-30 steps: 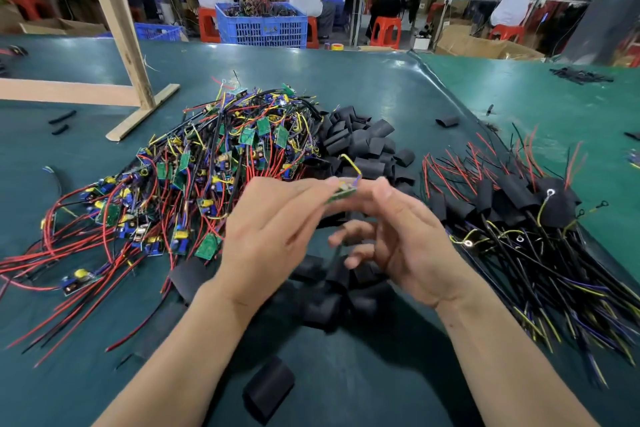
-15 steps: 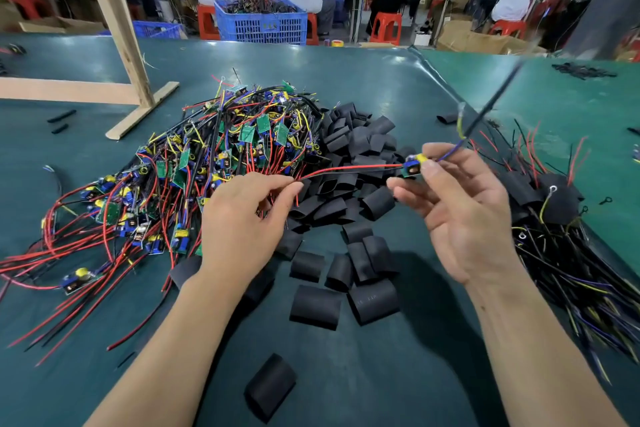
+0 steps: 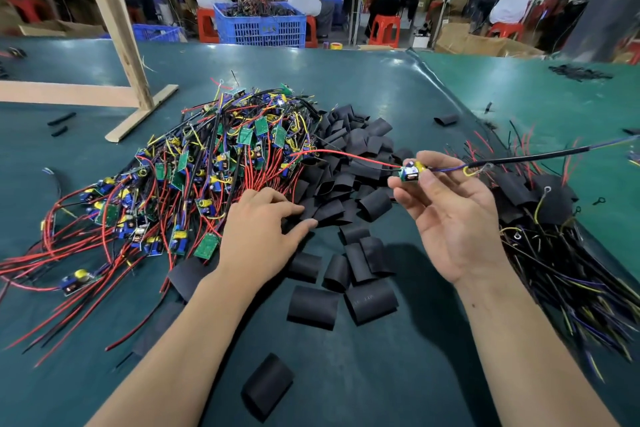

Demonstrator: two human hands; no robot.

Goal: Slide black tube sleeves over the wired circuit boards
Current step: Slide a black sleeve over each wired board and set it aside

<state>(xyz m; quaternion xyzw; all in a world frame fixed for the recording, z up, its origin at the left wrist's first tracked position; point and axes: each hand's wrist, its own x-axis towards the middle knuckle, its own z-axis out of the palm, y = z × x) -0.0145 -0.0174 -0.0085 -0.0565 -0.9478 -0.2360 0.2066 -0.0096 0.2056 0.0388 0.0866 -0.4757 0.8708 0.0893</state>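
My right hand (image 3: 450,218) pinches a small wired circuit board (image 3: 410,173) between thumb and fingertips, held above the table. A red wire runs from it left into the pile, and a black cable stretches right. My left hand (image 3: 263,229) rests with fingers spread on the black tube sleeves (image 3: 332,208), its fingertips touching one. A big tangle of bare wired circuit boards (image 3: 194,170) lies to the left. Boards with sleeves on them (image 3: 540,211) are heaped to the right.
Loose black sleeves (image 3: 313,305) lie scattered near me, one alone (image 3: 266,385) close to the front. A wooden frame (image 3: 117,45) stands at the back left of the green table (image 3: 381,80). Beyond it are blue crates (image 3: 259,24) and seated people.
My left hand let go of the red wire and dropped onto the sleeve pile. My right hand drew the board further right and up, pulling its wires taut.
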